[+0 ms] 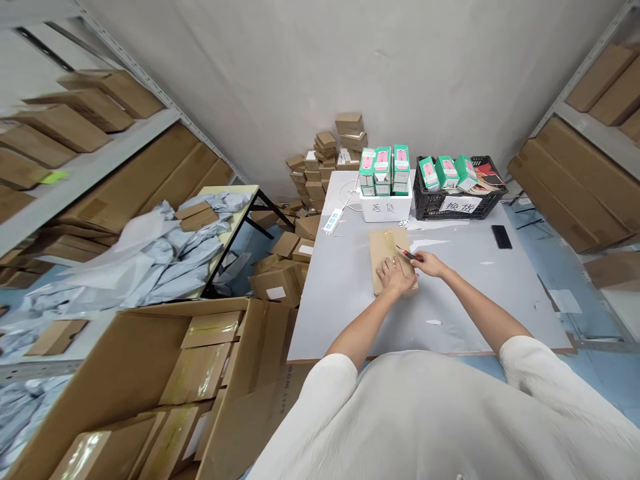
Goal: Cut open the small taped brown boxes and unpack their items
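Note:
A flat brown cardboard box (380, 243) with clear tape across its top lies on the grey table, in the middle of the head view. My left hand (392, 276) rests on the box with its fingers stretched over the near part of the lid. In my right hand (428, 263) is a utility knife (409, 255) with a red and dark handle, its blade end pointing up and left over the taped lid. Whether the tip touches the tape is too small to tell.
Behind the box stand a white bin (385, 210) and a black crate (450, 210), both with green-and-pink boxes. A power strip (333, 221) lies left, a phone (501, 237) right. A large carton (265, 360) of taped boxes stands beside the grey table (330, 313).

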Demonstrator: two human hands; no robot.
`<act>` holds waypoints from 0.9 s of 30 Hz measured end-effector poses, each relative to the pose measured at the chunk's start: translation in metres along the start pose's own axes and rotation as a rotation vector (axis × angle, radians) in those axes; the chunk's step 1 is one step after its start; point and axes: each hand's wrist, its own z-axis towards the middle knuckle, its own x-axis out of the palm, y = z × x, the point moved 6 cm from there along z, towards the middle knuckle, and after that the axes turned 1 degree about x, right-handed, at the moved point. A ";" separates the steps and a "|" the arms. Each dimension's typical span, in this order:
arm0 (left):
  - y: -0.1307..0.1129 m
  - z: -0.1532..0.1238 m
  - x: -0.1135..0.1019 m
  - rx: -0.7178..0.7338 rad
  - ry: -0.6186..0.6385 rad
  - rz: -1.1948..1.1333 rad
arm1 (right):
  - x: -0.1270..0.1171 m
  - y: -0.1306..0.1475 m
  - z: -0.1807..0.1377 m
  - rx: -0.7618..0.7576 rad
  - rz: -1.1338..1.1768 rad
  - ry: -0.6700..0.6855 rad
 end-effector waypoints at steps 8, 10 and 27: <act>0.009 0.000 0.005 0.162 0.109 0.096 | -0.013 -0.003 0.013 -0.114 -0.163 -0.076; 0.017 -0.001 0.004 0.247 0.169 0.126 | -0.016 -0.006 0.016 -0.146 -0.207 -0.096; 0.030 -0.012 -0.024 0.554 0.074 0.160 | 0.008 -0.019 -0.009 0.130 0.143 0.063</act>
